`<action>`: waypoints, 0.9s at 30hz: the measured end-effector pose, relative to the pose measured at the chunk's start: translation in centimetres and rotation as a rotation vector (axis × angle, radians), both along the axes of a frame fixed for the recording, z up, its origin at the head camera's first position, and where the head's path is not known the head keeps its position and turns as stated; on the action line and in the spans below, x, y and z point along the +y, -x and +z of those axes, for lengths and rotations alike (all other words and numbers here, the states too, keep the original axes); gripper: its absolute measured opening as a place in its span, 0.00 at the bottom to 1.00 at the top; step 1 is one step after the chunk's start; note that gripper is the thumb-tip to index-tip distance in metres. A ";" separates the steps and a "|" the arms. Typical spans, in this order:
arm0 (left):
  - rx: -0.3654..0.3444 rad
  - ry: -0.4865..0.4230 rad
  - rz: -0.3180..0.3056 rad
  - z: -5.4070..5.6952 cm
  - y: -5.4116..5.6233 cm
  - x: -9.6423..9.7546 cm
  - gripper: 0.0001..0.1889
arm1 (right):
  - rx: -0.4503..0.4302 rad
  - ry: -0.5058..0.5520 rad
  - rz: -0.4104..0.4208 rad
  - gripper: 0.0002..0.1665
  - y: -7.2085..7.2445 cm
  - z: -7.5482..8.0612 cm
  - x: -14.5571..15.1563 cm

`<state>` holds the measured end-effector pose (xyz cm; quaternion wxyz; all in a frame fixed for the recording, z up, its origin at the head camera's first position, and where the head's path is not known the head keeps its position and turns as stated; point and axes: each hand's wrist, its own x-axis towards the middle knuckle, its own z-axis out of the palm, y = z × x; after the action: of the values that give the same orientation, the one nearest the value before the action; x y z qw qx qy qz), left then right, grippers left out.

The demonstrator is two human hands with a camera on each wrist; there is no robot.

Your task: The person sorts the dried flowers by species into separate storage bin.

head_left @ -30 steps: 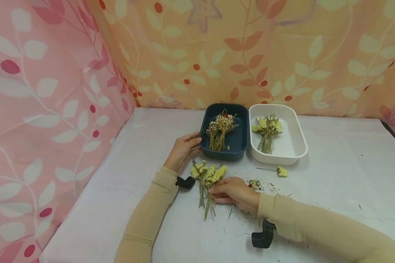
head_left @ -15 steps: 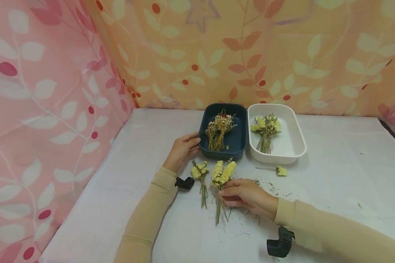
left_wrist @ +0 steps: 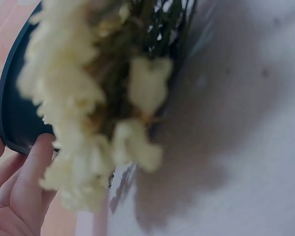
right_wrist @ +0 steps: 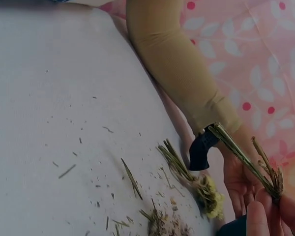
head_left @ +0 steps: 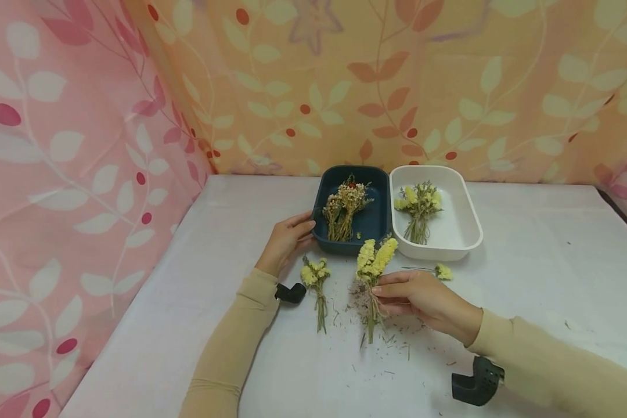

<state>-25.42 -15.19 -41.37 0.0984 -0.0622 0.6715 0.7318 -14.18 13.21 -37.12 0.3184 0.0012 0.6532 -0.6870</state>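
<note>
My right hand (head_left: 423,302) pinches a bunch of yellow dried flowers (head_left: 374,261) by its tied stems, blooms up, above the table in front of the trays. The right wrist view shows its cut stem ends (right_wrist: 241,157) sticking out from the fingertips. At the left side of a dark blue tray (head_left: 378,203), my left hand (head_left: 284,241) rests with nearly straight fingers on the rim. A smaller tied yellow bunch (head_left: 317,284) lies beside the left wrist; its blurred flowers (left_wrist: 73,108) fill much of the left wrist view, hiding part of the tray.
Inside the blue tray lie bunches of cream dried flowers (head_left: 347,203). Beside it, a white tray (head_left: 462,220) holds a yellow-and-green bunch (head_left: 420,206). A single yellow sprig (head_left: 443,271) lies in front of the white tray. Stem clippings (head_left: 389,348) litter the tabletop.
The right hand has lifted its yellow bunch away from the smaller one, moving it right and toward the trays. The left hand has stayed at the blue tray.
</note>
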 end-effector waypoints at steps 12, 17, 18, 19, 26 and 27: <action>-0.014 0.003 -0.007 0.2 -0.6 0.1 0.25 | 0.127 -0.009 -0.075 0.05 1.9 2.1 3.9; 0.009 0.003 -0.005 0.2 -0.3 0.2 0.25 | 0.102 0.045 -0.165 0.03 4.0 2.9 5.3; 0.008 0.005 -0.003 0.2 -0.2 0.2 0.24 | 0.097 0.041 -0.181 0.03 4.5 2.9 5.6; 0.007 0.006 -0.004 0.1 -0.2 0.2 0.24 | 0.098 0.037 -0.190 0.03 5.0 2.9 5.9; -0.004 0.008 -0.006 -0.1 -0.1 0.1 0.25 | 0.079 0.003 -0.229 0.03 8.0 3.2 7.0; 0.001 0.006 -0.009 -0.1 -0.1 0.1 0.25 | 0.076 0.005 -0.235 0.05 8.4 3.3 7.0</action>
<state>-25.32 -15.09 -41.45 0.1010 -0.0593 0.6742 0.7292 -22.56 20.26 -33.85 0.2106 0.0507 0.6584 -0.7208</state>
